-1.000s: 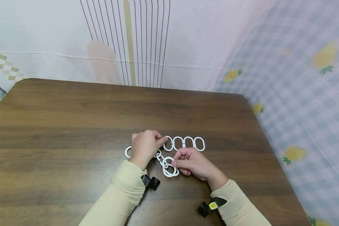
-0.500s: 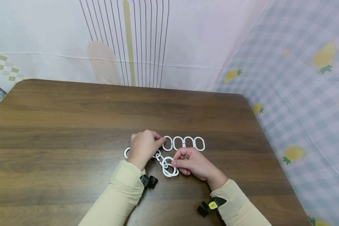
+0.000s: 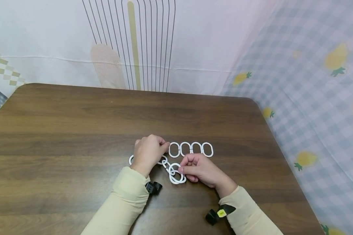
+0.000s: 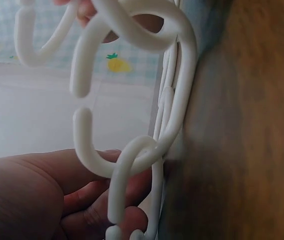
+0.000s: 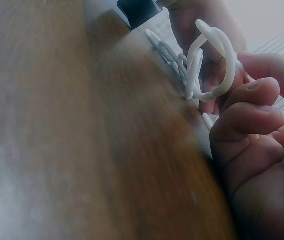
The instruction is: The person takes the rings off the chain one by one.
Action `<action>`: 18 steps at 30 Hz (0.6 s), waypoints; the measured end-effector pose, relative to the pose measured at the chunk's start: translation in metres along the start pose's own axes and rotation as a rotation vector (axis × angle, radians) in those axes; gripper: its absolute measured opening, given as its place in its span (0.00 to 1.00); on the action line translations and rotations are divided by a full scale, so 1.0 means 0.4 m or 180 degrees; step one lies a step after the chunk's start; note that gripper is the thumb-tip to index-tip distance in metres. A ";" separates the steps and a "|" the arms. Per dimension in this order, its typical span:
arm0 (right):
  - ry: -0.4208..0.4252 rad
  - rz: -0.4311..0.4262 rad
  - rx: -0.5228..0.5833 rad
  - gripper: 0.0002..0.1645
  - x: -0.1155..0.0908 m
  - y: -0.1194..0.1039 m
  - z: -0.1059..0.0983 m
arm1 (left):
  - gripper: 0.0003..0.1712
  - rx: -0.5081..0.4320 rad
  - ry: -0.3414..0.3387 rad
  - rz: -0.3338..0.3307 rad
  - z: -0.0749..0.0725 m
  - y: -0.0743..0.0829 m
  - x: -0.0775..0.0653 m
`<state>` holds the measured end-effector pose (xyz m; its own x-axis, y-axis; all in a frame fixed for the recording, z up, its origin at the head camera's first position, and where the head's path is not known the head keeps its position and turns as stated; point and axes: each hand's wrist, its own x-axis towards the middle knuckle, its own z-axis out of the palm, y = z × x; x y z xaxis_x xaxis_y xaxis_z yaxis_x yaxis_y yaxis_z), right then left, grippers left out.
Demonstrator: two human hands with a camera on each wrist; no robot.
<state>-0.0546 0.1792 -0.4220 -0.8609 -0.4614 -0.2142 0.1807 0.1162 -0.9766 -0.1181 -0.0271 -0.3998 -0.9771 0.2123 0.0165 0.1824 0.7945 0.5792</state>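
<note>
Pinching ring (image 3: 175, 164) of white chain (image 4: 186, 70) with right hand (image 3: 201, 171), near half of desk (image 3: 76, 130). Left hand (image 3: 148, 151) apart, fingertips beside left end of four-ring row (image 3: 191, 149), far of chain; cannot tell if gripping. Probably best: keep ring's gap clear of fingers, chain slack, hooking gently without forcing.

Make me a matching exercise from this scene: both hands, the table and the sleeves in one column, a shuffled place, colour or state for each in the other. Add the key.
1. Left hand
2. Right hand
3. Table
4. Sleeves

A. Pale yellow
B. Pinching a white link in the nearest cluster
C. Brown, wood-grained
D. At the left end of the row of four links

Pairs: 1-D, 2-B, 3-C, 4-A
</note>
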 end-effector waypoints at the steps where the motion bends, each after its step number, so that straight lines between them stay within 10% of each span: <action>1: 0.0027 -0.0007 0.0011 0.13 -0.005 0.001 0.000 | 0.11 -0.0004 -0.0014 0.0027 0.002 0.003 0.001; 8: 0.0134 -0.0029 -0.0017 0.11 -0.012 0.006 0.007 | 0.09 -0.0024 -0.0082 0.0140 0.007 0.000 0.004; 18: -0.0445 0.0034 0.0029 0.06 0.126 0.000 0.084 | 0.12 -0.0079 0.0170 -0.0261 -0.074 -0.131 -0.044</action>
<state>-0.0820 0.1265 -0.4333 -0.7843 -0.5784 -0.2243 0.1946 0.1140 -0.9742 -0.1138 -0.0892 -0.4064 -0.9932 0.1159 0.0111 0.0994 0.7935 0.6004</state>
